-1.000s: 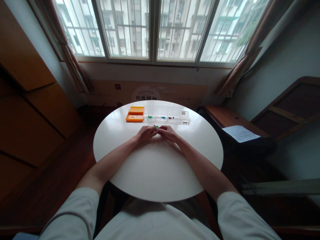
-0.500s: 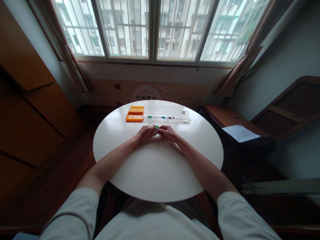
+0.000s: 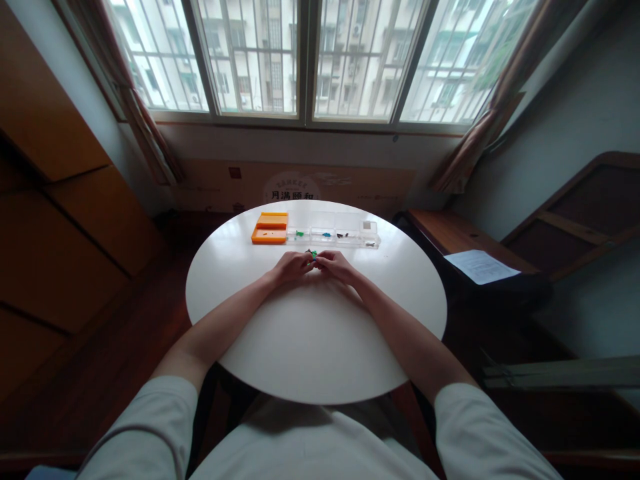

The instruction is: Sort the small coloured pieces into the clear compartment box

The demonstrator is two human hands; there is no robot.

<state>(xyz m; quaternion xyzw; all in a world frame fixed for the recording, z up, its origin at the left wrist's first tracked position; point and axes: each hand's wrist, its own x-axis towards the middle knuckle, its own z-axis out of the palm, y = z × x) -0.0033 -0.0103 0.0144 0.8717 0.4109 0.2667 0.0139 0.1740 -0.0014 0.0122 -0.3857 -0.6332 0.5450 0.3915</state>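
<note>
White round table (image 3: 315, 347) beneath a window (image 3: 310, 60); left hand (image 3: 293, 267) and right hand (image 3: 337, 265) fingers clamp a green piece (image 3: 313, 254).

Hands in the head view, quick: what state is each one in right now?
Left hand: fingers curled shut, pinching the small green piece.
Right hand: fingers curled shut, pinching the same piece.

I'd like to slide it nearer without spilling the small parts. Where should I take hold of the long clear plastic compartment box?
Probably the near long wall of the long clear plastic compartment box, approached from the seated person's side. It lies flat and crosswise on the white round table, that wall faces the person, and an orange plastic tray crowds its left end.
</note>
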